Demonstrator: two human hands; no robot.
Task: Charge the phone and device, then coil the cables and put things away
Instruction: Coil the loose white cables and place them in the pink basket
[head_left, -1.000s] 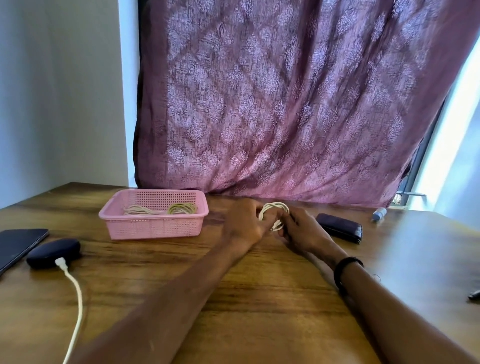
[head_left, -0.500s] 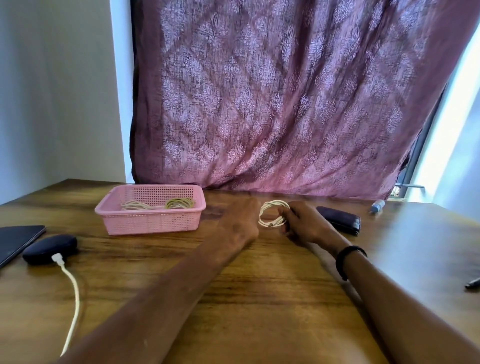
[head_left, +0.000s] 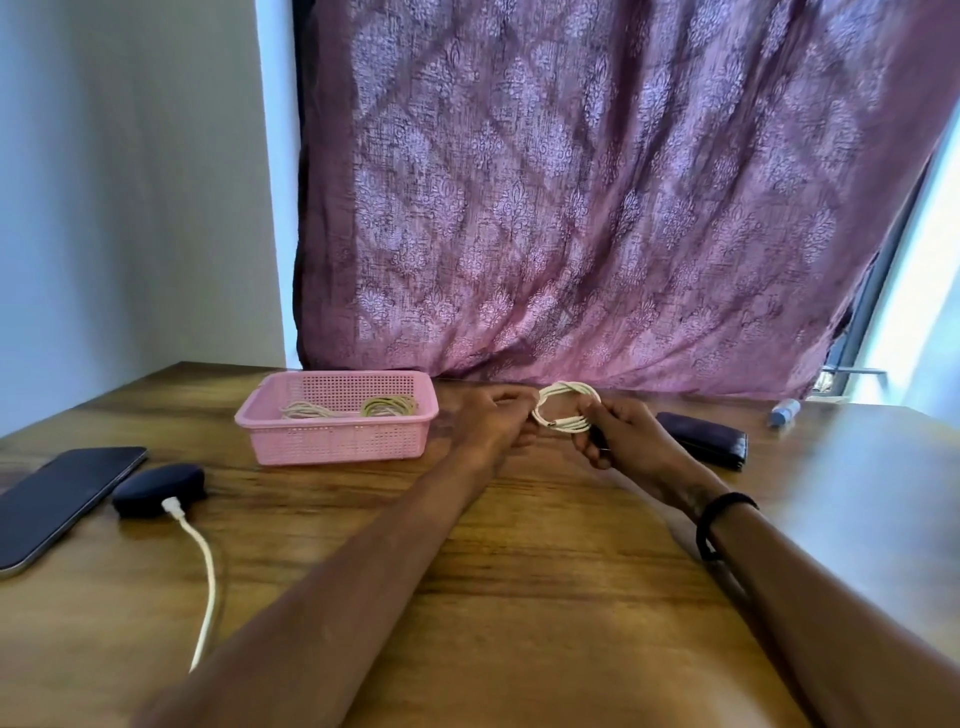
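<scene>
I can read no brand, label or writing anywhere from here. Largest in my view is the purple patterned curtain (head_left: 597, 197) hanging behind the wooden table (head_left: 545, 597), with a pale wall (head_left: 130, 182) to the left and a bright window edge at the far right. On the table's left lies a dark phone (head_left: 57, 499), and just beside it a dark oval device (head_left: 158, 490) with a white cable (head_left: 205, 577) plugged into it. A pink perforated basket (head_left: 337, 418) toward the back holds two coiled cables. Right of it, my right hand (head_left: 621, 434) pinches a small white coiled cable (head_left: 566, 410), raised just above the table; my left hand (head_left: 493, 418) is curled at the coil's left edge, and I cannot tell whether it grips it. A dark wallet (head_left: 704, 439) lies right of the hands, with a small blue-capped item (head_left: 784, 411) beyond.
</scene>
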